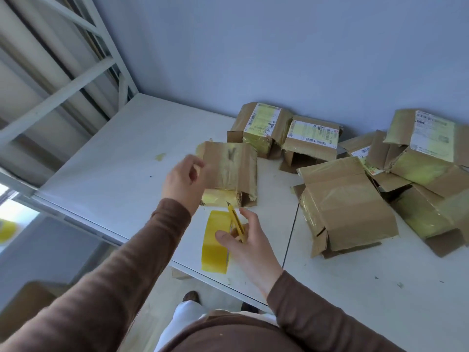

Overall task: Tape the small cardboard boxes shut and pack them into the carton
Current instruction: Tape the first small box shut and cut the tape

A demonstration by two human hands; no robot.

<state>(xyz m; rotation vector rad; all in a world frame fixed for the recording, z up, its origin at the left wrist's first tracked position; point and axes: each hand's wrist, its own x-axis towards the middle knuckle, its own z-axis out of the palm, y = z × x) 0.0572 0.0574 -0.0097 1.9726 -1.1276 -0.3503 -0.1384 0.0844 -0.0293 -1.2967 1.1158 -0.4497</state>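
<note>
Right hand (247,243): thumb and fingers pinch a slim yellow plastic utility knife (237,224), blade tip pointing away from the person. Just left of these fingers, touching the knife, a roll of yellow adhesive tape (215,243) stands on edge on the white table (114,148). Left hand (184,180): fingers loosely curled, grasping nothing, hovering at the near-left side of a small brown cardboard box banded with yellow tape (229,171). Beyond the knife tip, this box rests on the table. Farther right of both hands, a heap of similar taped cardboard boxes (355,189), several bearing shipping labels, lies against the pale wall (279,47).
</note>
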